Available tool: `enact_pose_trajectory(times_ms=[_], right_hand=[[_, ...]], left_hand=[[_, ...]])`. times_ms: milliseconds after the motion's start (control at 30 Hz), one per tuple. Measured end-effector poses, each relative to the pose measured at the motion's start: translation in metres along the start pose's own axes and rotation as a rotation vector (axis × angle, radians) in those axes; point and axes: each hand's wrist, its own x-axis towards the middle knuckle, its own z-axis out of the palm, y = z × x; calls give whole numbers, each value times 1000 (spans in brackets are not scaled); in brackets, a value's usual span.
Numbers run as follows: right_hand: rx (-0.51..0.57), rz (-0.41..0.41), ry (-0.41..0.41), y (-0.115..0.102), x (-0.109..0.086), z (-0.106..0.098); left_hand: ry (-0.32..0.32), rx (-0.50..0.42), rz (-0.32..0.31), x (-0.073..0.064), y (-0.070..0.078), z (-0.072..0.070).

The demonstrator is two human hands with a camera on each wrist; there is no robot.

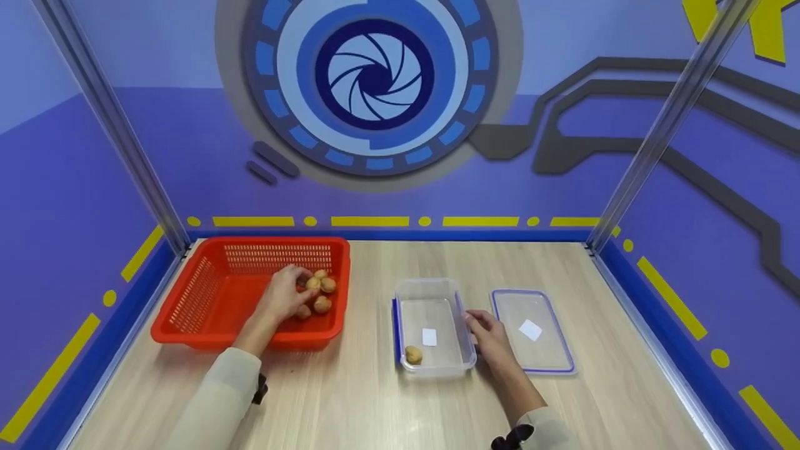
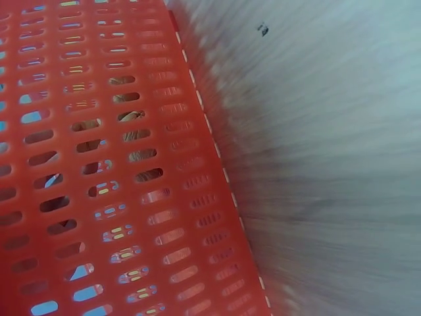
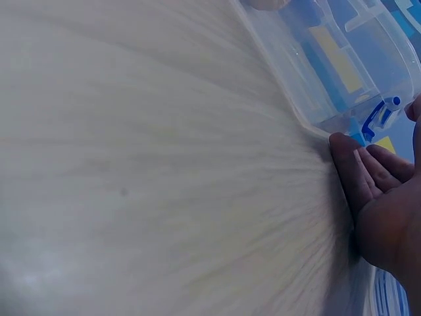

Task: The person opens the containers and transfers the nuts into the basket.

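In the head view my left hand [image 1: 282, 296] reaches into the red plastic basket [image 1: 212, 312]. Its thumb and index finger pinch a walnut [image 1: 313, 285], among several others such as the walnut [image 1: 322, 304] nearer the front. Basket mesh mostly hides this hand in the left wrist view. My right hand [image 1: 494, 342] touches the right side of a clear plastic food container [image 1: 431, 371]. Its fingers [image 3: 352, 174] are fairly straight against the container's lower edge, beside a blue latch [image 3: 378, 120]. One walnut [image 1: 413, 355] lies in the container's front left corner.
A clear lid [image 1: 544, 350] with a blue-purple seal lies flat to the right of the container. The wooden table [image 1: 362, 400] is bounded by blue-purple printed walls [image 1: 375, 200] and metal corner posts. Bare tabletop shows between basket and container.
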Motion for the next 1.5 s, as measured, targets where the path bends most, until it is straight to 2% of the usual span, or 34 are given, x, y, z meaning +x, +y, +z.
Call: enact_pose_trajectory(times_ms=[267,433,567,700,933,1167,1300,1500], right_hand=[[-14,2,-7,-1,0,-1],[-11,8,-19,-2,0,-1],[12,7,-22,-1,1,-2],[24,-7,-8,-3,0,-2],[-9,-3,-7,-2,-2,-1],[-5,-3,0,0,-3,1],[1,10,-13,-1,-2,1],[8,9,-34,-7,-4,0]], left_hand=[[14,-10,7,2,0,-2],[76,-12,38,3,3,-5],[132,-44,87,3,13,-6],[125,-92,126,2,33,-5],[98,-129,206,-6,82,2],[26,-131,363,-22,130,16],[-35,-116,404,-30,146,26],[-135,-82,394,-41,158,48]])
